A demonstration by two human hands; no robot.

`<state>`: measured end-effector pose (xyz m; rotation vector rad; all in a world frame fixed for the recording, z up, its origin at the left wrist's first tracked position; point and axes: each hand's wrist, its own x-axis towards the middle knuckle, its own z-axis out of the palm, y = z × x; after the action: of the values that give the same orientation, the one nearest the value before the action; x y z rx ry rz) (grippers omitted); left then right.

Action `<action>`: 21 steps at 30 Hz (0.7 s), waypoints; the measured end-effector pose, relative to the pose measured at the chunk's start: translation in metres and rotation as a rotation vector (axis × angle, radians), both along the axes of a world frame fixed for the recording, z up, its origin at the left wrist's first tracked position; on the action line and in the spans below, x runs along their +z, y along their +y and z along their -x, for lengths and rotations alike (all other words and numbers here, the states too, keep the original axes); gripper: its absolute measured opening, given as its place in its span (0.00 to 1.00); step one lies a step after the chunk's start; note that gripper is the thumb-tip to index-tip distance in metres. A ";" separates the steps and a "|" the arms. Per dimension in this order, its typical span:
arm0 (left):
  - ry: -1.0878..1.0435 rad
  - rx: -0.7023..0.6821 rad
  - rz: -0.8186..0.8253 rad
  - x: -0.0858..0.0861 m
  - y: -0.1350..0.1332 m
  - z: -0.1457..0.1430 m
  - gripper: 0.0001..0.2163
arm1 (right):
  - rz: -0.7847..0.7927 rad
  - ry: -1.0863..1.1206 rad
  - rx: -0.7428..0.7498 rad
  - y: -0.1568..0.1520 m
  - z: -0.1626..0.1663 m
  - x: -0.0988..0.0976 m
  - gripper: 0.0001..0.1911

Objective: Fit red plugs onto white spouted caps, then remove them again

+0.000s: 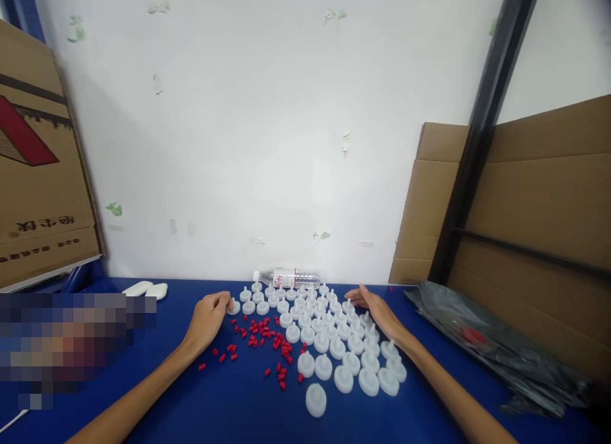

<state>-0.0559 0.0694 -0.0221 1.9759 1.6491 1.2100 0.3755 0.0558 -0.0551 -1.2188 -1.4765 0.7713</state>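
Note:
Many round white plastic caps with a narrow spout (321, 342) stand in a spread group on the blue table. My left hand (210, 313) is at the group's far left edge, its fingers closed on the spout of a white spouted cap (234, 307). Along the right side of the group lies my right hand (375, 307); its fingers are stretched out beside the caps, holding nothing. Small red caps (260, 329) are scattered between my left hand and the white ones. One white spouted cap (316, 401) stands apart, nearest to me.
A clear plastic bottle (286, 278) lies against the wall behind the caps. Two white objects (156, 291) rest at the back left, near a blurred-out patch. Grey plastic bags (491, 348) lie at right. Cardboard (544, 240) and a black post (477, 132) stand there too.

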 end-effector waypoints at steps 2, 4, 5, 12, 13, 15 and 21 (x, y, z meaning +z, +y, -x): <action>0.004 0.004 -0.013 0.002 -0.001 -0.001 0.23 | 0.016 -0.014 0.010 0.001 -0.002 0.000 0.37; 0.005 0.009 -0.024 0.003 -0.002 -0.002 0.23 | 0.030 -0.023 0.022 0.001 -0.005 0.001 0.37; 0.005 0.012 -0.029 0.003 -0.003 -0.003 0.23 | 0.036 -0.025 0.027 0.001 -0.005 0.002 0.37; 0.018 0.078 -0.056 0.004 -0.004 -0.004 0.27 | 0.067 -0.050 0.083 -0.001 -0.006 0.008 0.37; 0.015 0.096 -0.059 0.004 -0.003 -0.004 0.27 | 0.069 -0.053 0.088 -0.002 -0.006 0.009 0.37; 0.001 0.125 -0.064 0.003 -0.002 -0.004 0.27 | 0.073 -0.060 0.098 -0.003 -0.007 0.010 0.37; -0.055 0.079 -0.063 0.005 -0.007 -0.003 0.28 | 0.087 -0.070 0.103 -0.002 -0.008 0.009 0.37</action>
<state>-0.0534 0.0620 -0.0166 1.9118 1.6965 1.3487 0.3836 0.0541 -0.0465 -1.2539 -1.5869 0.8771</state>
